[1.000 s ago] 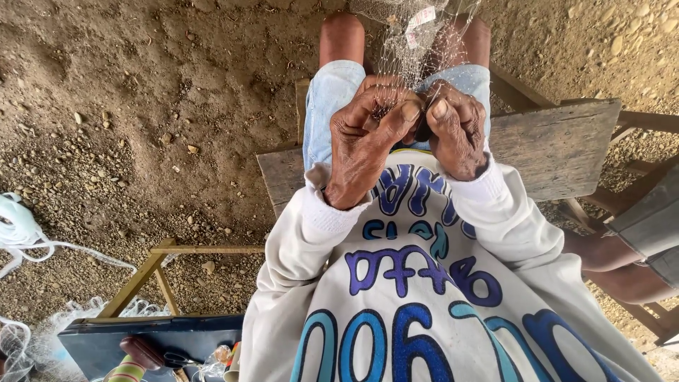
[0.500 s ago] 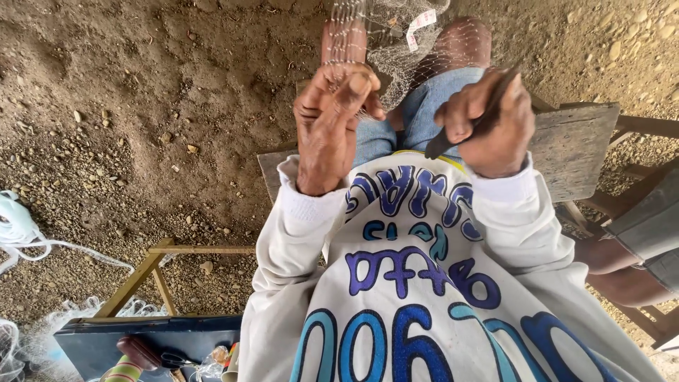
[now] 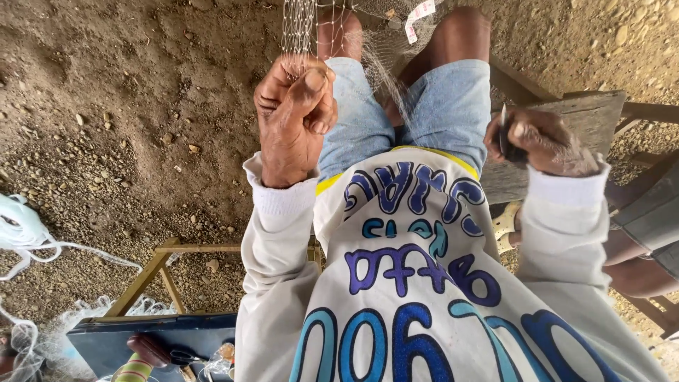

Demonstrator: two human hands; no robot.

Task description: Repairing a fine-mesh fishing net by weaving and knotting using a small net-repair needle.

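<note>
From the head camera I see my left hand (image 3: 293,117) raised over the left knee, fingers curled shut and pinching the lower edge of a fine fishing net (image 3: 300,28). The net hangs from above the top edge of the frame, so I can't see where it is fixed. Part of it drapes across the denim shorts (image 3: 445,106), so thin there that I can barely trace it. A small white tag (image 3: 419,15) hangs in the mesh near the top.

My right hand (image 3: 541,141) sits out to the right, closed around a slim dark tool (image 3: 506,138). Only a short length shows above the fingers, and I can't tell what kind it is.

Behind that hand is a weathered wooden bench (image 3: 587,113), partly covered by my sleeve. At lower left a blue board (image 3: 141,339) is cut off by the frame.
</note>
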